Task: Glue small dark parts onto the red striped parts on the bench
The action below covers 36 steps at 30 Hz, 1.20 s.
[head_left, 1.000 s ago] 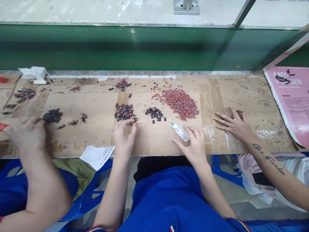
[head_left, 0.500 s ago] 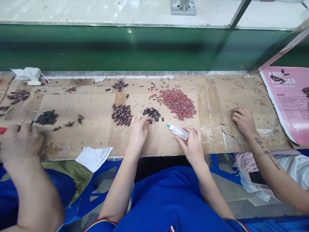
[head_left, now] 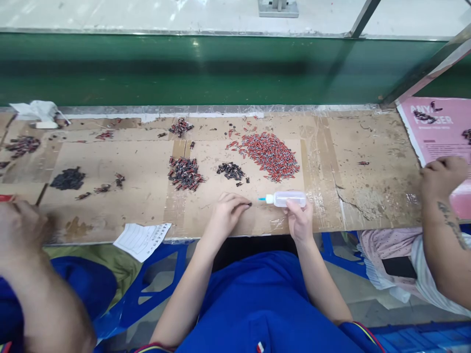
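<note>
My left hand (head_left: pixel 227 211) pinches a small black piece (head_left: pixel 249 204) near the front of the cardboard-covered table. My right hand (head_left: pixel 300 218) grips a clear squeeze bottle (head_left: pixel 289 198), held level, its blue tip (head_left: pixel 262 199) pointing left, a little to the right of the black piece. Beyond my hands lies a small pile of black parts (head_left: pixel 230 170). A large heap of red and silver parts (head_left: pixel 270 156) is behind the bottle. To the left of the black parts sits a pile of joined red and black pieces (head_left: pixel 185 173).
At the left a person's hand (head_left: pixel 22 225) rests near a dark pile (head_left: pixel 68 178). Another person's hand (head_left: pixel 441 176) is at the right by a pink sheet (head_left: pixel 434 137). A paper slip (head_left: pixel 142 241) overhangs the front edge. A green strip (head_left: pixel 184 73) runs behind the table.
My left hand has moved right from beside the piles, now with a black piece. The bottle has turned level and shifted right. The right-hand person's hand has moved right, and a small part shows there.
</note>
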Motion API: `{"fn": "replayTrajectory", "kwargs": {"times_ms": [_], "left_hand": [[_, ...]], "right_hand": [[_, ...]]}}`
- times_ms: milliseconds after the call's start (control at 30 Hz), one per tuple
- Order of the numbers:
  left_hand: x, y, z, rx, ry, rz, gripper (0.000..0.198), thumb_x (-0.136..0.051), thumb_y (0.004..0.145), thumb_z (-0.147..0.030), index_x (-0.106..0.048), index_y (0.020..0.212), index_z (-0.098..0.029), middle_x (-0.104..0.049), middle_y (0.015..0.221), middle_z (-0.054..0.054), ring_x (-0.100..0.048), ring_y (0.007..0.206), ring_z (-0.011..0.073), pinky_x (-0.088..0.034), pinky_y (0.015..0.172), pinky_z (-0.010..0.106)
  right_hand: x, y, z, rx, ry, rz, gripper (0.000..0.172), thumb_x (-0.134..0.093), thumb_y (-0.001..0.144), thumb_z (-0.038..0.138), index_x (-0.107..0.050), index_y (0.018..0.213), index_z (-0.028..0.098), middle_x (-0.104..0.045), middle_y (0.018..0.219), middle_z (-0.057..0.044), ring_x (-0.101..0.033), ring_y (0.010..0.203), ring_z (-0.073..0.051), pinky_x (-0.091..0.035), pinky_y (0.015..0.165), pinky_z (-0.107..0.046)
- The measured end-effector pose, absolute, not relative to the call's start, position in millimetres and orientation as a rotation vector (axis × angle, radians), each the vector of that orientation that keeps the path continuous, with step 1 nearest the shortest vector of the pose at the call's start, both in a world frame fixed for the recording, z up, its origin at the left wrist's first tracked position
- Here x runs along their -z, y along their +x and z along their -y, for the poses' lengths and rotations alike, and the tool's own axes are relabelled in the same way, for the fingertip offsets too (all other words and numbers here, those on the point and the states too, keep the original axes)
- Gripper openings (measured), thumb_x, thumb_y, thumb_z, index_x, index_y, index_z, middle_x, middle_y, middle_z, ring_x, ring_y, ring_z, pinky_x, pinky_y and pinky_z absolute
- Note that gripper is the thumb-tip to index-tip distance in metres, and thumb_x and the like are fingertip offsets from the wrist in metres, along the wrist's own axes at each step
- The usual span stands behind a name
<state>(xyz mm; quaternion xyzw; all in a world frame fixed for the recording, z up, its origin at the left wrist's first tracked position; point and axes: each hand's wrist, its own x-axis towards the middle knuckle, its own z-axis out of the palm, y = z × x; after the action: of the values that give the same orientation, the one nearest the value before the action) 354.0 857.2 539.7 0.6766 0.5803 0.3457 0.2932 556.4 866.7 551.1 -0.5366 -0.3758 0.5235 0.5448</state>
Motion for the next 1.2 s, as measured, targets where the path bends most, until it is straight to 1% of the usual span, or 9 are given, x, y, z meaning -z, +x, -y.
{"fn": "replayTrajectory", "kwargs": {"times_ms": [67,100,200,267,400,567,867,1033,1200], "left_hand": [[-539.7,359.5,-852.8,-0.941,1.768,-1.586,0.009,-0.066,0.081,-0.026,-0.076,0.082,-0.026,-0.073,0.083,0.006,-0.064,0.084,0.0227,-0.052,0.081,0.037],[-539.9,360.9,-851.5,-0.957,1.747,-1.602,0.009,-0.067,0.081,-0.026,-0.076,0.083,-0.026,-0.074,0.084,0.006,-0.064,0.085,0.0228,-0.052,0.081,0.038],[-541.7,362.0,-850.0,-1.005,1.680,-1.613,0.014,-0.070,0.077,-0.027,-0.075,0.091,-0.026,-0.075,0.091,0.006,-0.066,0.090,0.0233,-0.053,0.085,0.040],[-542.9,362.6,-849.6,-1.033,1.620,-1.618,0.017,-0.071,0.076,-0.026,-0.075,0.093,-0.026,-0.076,0.092,0.006,-0.067,0.090,0.0228,-0.054,0.087,0.040],[-542.7,365.3,-848.6,-1.069,1.483,-1.648,0.015,-0.071,0.075,-0.026,-0.074,0.089,-0.024,-0.076,0.087,0.005,-0.070,0.086,0.0217,-0.056,0.088,0.040],[-541.8,367.4,-849.1,-1.063,1.371,-1.687,0.013,-0.075,0.071,-0.027,-0.074,0.083,-0.022,-0.077,0.083,0.006,-0.072,0.086,0.0236,-0.055,0.091,0.042],[-542.5,367.9,-850.2,-1.071,1.302,-1.674,0.014,-0.076,0.069,-0.028,-0.074,0.081,-0.021,-0.077,0.085,0.006,-0.073,0.081,0.0235,-0.056,0.090,0.041],[-542.4,370.2,-850.6,-1.040,1.254,-1.706,0.012,-0.077,0.067,-0.024,-0.074,0.078,-0.020,-0.077,0.084,0.007,-0.074,0.078,0.0231,-0.056,0.089,0.041],[-545.5,371.6,-851.2,-1.022,1.231,-1.728,0.011,-0.076,0.066,-0.021,-0.074,0.076,-0.019,-0.077,0.082,0.006,-0.074,0.079,0.0234,-0.056,0.090,0.041]], "right_hand": [[-548.7,552.4,-868.6,-1.227,-1.275,0.854,0.031,-0.066,0.069,0.049,-0.061,0.076,0.020,-0.058,0.062,0.002,-0.047,0.051,-0.012,-0.036,0.048,-0.025],[-548.4,550.4,-869.1,-1.204,-1.280,0.875,0.029,-0.066,0.070,0.048,-0.060,0.075,0.020,-0.056,0.060,0.003,-0.047,0.051,-0.012,-0.037,0.048,-0.025],[-551.0,544.9,-869.0,-1.120,-1.318,0.980,0.025,-0.067,0.069,0.043,-0.057,0.072,0.021,-0.057,0.060,0.002,-0.051,0.055,-0.013,-0.042,0.053,-0.026],[-553.0,542.2,-868.2,-1.069,-1.367,1.014,0.024,-0.067,0.069,0.042,-0.054,0.070,0.021,-0.058,0.061,0.002,-0.053,0.057,-0.014,-0.044,0.055,-0.027],[-551.6,540.1,-866.6,-1.023,-1.447,1.044,0.026,-0.065,0.071,0.042,-0.050,0.067,0.022,-0.055,0.058,0.003,-0.051,0.055,-0.013,-0.043,0.053,-0.026],[-546.1,539.6,-865.2,-1.059,-1.482,1.101,0.025,-0.066,0.072,0.041,-0.052,0.068,0.021,-0.058,0.061,0.003,-0.053,0.056,-0.014,-0.043,0.055,-0.026],[-544.2,538.3,-865.8,-1.043,-1.517,1.163,0.025,-0.067,0.071,0.040,-0.052,0.069,0.021,-0.057,0.059,0.004,-0.052,0.054,-0.013,-0.042,0.053,-0.025],[-547.2,537.1,-865.7,-1.009,-1.529,1.154,0.022,-0.065,0.072,0.038,-0.052,0.069,0.021,-0.058,0.061,0.003,-0.052,0.055,-0.013,-0.043,0.054,-0.026],[-550.1,538.1,-865.3,-1.022,-1.501,1.116,0.021,-0.065,0.072,0.038,-0.051,0.068,0.022,-0.057,0.060,0.003,-0.052,0.055,-0.013,-0.043,0.053,-0.026]]}}
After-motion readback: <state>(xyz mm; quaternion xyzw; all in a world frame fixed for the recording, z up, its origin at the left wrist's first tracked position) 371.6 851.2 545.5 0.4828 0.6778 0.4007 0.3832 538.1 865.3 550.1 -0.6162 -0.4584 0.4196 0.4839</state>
